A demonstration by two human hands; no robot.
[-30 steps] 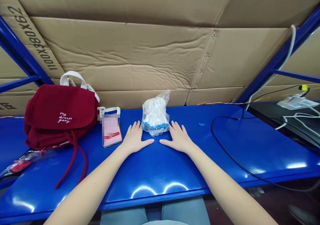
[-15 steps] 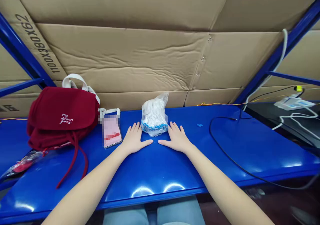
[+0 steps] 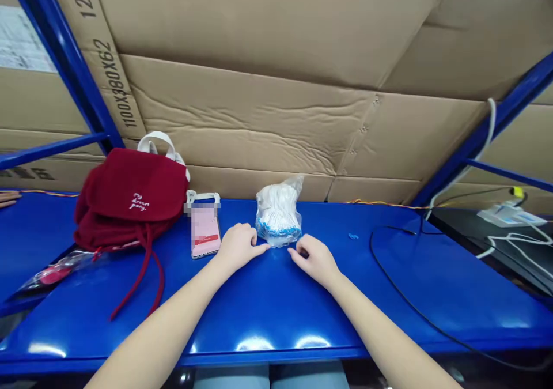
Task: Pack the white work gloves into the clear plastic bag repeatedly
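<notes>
A clear plastic bag [image 3: 279, 211] holding white knitted items with blue edging stands at the middle of the blue table [image 3: 276, 302]. Just left of its lower edge is my left hand [image 3: 239, 246], fingers curled in and thumb stretched toward the bag. My right hand [image 3: 317, 257] rests at the bag's lower right, its fingers curled toward the thumb. Both hands are closed; whether either pinches the plastic is hidden. A pink phone [image 3: 205, 230] with a white strap lies left of my left hand.
A dark red backpack [image 3: 133, 193] sits at the left, beside a plastic-wrapped item [image 3: 56, 272]. Black cable [image 3: 401, 288] curves across the right side. A white device [image 3: 512, 215] lies far right. Cardboard [image 3: 259, 118] stands behind. Another person's hand [image 3: 8, 197] shows at the left edge.
The fingers of both my hands have gone from spread flat to curled. The view has shifted and tilted slightly, and another person's hand now shows at the left edge.
</notes>
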